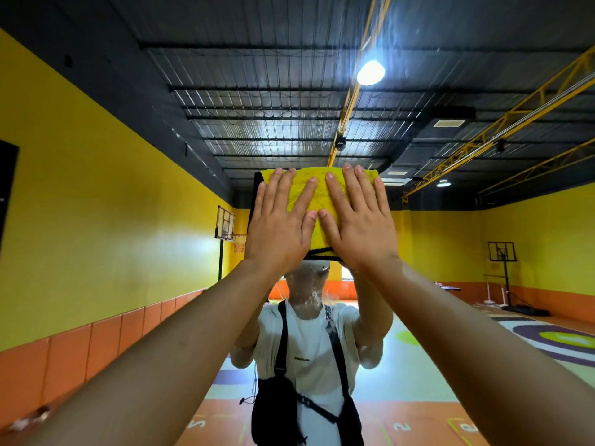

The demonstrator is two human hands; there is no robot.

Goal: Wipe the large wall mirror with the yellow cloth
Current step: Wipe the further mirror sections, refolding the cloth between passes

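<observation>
Arms raised; L hand [279,222] & R hand [358,220], side by side, fingers straight, are pressing yellow cloth [319,194] flat against wall mirror [450,91].

Both arms reach up and forward, almost straight, and converge from the lower corners toward the middle. The left arm [154,355] rises from the near left and the right arm [489,349] from the near right; both are bare. The wrists are bent back, so the palms face away. The left grip [280,223] and right grip [357,220] sit side by side at the same height, backs toward the camera. Their fingers are straight, slightly spread and pointing up. The thumbs angle inward, with their tips just beside each other. Both palms press flat on the yellow cloth [317,191].
</observation>
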